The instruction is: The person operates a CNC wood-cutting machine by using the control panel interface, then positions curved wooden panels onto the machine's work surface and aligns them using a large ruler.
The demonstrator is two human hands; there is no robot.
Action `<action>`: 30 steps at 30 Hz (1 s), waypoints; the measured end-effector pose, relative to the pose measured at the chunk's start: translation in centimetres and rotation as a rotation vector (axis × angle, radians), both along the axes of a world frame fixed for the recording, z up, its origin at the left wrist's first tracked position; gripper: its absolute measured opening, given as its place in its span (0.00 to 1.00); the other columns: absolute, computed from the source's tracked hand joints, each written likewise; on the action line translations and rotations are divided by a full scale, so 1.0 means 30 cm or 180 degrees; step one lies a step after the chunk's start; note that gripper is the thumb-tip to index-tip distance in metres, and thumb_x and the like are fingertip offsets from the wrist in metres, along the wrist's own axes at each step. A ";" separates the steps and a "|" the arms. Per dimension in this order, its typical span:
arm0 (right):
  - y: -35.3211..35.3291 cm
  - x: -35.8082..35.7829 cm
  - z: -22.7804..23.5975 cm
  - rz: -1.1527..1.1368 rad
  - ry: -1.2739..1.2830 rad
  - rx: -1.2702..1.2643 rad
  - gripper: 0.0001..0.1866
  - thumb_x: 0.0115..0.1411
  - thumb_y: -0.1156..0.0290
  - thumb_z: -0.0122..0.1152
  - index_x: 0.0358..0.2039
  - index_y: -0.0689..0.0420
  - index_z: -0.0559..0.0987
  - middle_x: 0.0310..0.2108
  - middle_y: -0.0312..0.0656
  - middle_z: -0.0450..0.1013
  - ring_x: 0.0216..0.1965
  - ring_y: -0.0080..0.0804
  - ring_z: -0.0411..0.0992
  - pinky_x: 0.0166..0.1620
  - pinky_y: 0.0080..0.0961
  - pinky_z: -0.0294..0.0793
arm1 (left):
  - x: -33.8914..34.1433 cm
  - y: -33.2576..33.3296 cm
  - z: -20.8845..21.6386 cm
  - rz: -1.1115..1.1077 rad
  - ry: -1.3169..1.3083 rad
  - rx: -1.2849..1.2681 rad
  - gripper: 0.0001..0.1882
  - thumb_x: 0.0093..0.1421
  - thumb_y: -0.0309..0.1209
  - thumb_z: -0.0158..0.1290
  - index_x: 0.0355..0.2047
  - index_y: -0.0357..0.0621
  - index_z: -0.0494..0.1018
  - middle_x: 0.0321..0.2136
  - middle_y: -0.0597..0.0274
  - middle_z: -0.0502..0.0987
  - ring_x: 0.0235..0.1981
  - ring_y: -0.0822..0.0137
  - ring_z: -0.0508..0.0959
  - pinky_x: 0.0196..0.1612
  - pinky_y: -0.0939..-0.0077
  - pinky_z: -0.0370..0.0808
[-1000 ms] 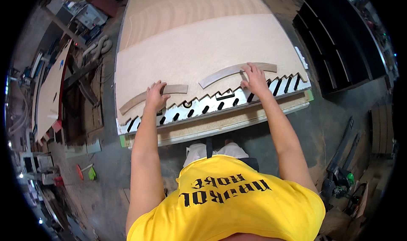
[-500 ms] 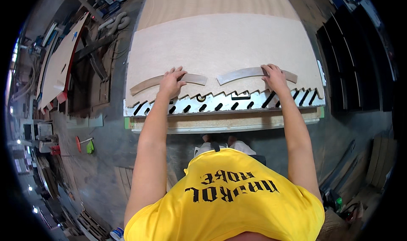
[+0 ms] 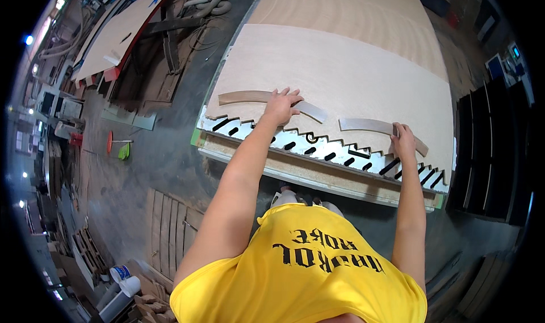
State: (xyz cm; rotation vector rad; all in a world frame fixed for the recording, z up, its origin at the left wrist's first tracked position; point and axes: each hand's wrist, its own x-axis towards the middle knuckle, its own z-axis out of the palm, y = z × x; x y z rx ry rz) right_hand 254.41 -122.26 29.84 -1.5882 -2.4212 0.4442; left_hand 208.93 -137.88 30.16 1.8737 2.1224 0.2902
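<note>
Two curved wooden strips lie end to end, a gap between them, on a pale plywood sheet. My left hand is closed across the middle of the left curved wooden strip, fingers somewhat spread over its far edge and thumb at the near edge. Past the middle of the right curved wooden strip, my right hand grips it, fingertips at its far edge. Both palms hide parts of the strips. Just nearer to me, the sheet ends in a sawtooth edge above a white slotted metal strip.
Beneath the sheet is a thick board stack. To the right stands a black shelf unit. Another large panel rests on a frame at the left. A wooden pallet and a green object are on the floor.
The view has turned, so the sheet looks tilted and shifted right. Both hands stay at about the same places on their curved strips.
</note>
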 end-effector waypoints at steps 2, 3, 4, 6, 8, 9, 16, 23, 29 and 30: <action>-0.005 -0.009 0.001 -0.0039 -0.0042 -0.0021 0.27 0.56 0.71 0.69 0.57 0.43 0.76 0.56 0.43 0.72 0.60 0.47 0.69 0.57 0.55 0.71 | -0.011 -0.005 -0.001 -0.0005 -0.0003 -0.0045 0.28 0.58 0.42 0.64 0.59 0.61 0.74 0.70 0.69 0.63 0.73 0.53 0.58 0.73 0.42 0.50; -0.011 -0.016 0.013 -0.0055 -0.0065 -0.0023 0.27 0.56 0.71 0.69 0.57 0.43 0.76 0.56 0.43 0.72 0.60 0.47 0.69 0.57 0.53 0.71 | -0.017 -0.009 0.003 0.0041 -0.0038 0.0016 0.28 0.58 0.43 0.64 0.60 0.61 0.74 0.70 0.68 0.63 0.73 0.52 0.57 0.73 0.41 0.50; -0.017 -0.021 0.027 -0.0083 -0.0069 -0.0031 0.27 0.55 0.72 0.69 0.57 0.44 0.76 0.56 0.43 0.72 0.59 0.48 0.69 0.57 0.50 0.72 | -0.017 -0.011 0.012 0.0080 -0.0070 0.0084 0.29 0.57 0.43 0.65 0.60 0.60 0.73 0.70 0.67 0.63 0.73 0.52 0.57 0.73 0.41 0.49; -0.012 0.003 0.010 -0.0089 -0.0037 -0.0031 0.27 0.55 0.72 0.69 0.57 0.44 0.76 0.56 0.43 0.72 0.59 0.48 0.70 0.57 0.50 0.72 | -0.024 -0.040 0.038 0.0123 -0.0208 0.0663 0.31 0.57 0.43 0.65 0.61 0.53 0.72 0.69 0.58 0.65 0.71 0.51 0.60 0.72 0.44 0.53; -0.003 -0.002 0.005 -0.0042 -0.0017 0.0013 0.28 0.54 0.74 0.70 0.57 0.44 0.76 0.55 0.44 0.73 0.57 0.50 0.71 0.57 0.47 0.72 | -0.145 -0.057 0.016 0.1047 -0.0344 0.1029 0.32 0.58 0.43 0.64 0.61 0.51 0.71 0.65 0.55 0.69 0.68 0.50 0.64 0.70 0.45 0.57; 0.001 -0.006 0.009 -0.0026 -0.0019 -0.0029 0.28 0.54 0.74 0.70 0.56 0.44 0.76 0.55 0.45 0.73 0.57 0.50 0.71 0.57 0.47 0.73 | -0.220 -0.071 -0.013 0.1494 -0.0421 0.1200 0.33 0.58 0.44 0.64 0.62 0.50 0.70 0.64 0.54 0.70 0.66 0.49 0.67 0.68 0.45 0.58; 0.011 -0.047 0.002 0.0294 -0.0558 0.0431 0.29 0.54 0.79 0.65 0.58 0.52 0.74 0.57 0.47 0.71 0.59 0.50 0.69 0.59 0.45 0.72 | -0.671 -0.365 -0.086 0.3809 -0.0287 -0.0097 0.23 0.66 0.47 0.54 0.57 0.53 0.76 0.62 0.55 0.69 0.66 0.48 0.64 0.68 0.49 0.57; -0.201 -0.558 0.087 0.1211 0.0798 0.0299 0.27 0.57 0.74 0.63 0.59 0.58 0.73 0.56 0.54 0.71 0.58 0.54 0.69 0.61 0.43 0.70 | -0.709 -0.438 -0.149 0.3786 -0.0636 -0.0058 0.23 0.63 0.48 0.58 0.56 0.61 0.77 0.60 0.61 0.73 0.66 0.50 0.64 0.66 0.47 0.54; -0.344 -0.808 0.054 0.1523 0.0648 -0.0045 0.26 0.57 0.74 0.63 0.58 0.60 0.73 0.55 0.53 0.72 0.56 0.54 0.70 0.60 0.43 0.71 | -0.767 -0.464 -0.166 0.3591 -0.0777 -0.0176 0.24 0.59 0.49 0.62 0.55 0.61 0.78 0.59 0.66 0.75 0.63 0.53 0.69 0.65 0.46 0.56; -0.347 -0.824 0.043 0.1431 0.0650 0.0017 0.26 0.58 0.74 0.63 0.58 0.60 0.73 0.54 0.53 0.72 0.56 0.54 0.70 0.59 0.43 0.72 | -0.774 -0.469 -0.159 0.3492 -0.0836 -0.0185 0.25 0.59 0.50 0.62 0.55 0.61 0.78 0.59 0.66 0.75 0.62 0.53 0.70 0.65 0.45 0.57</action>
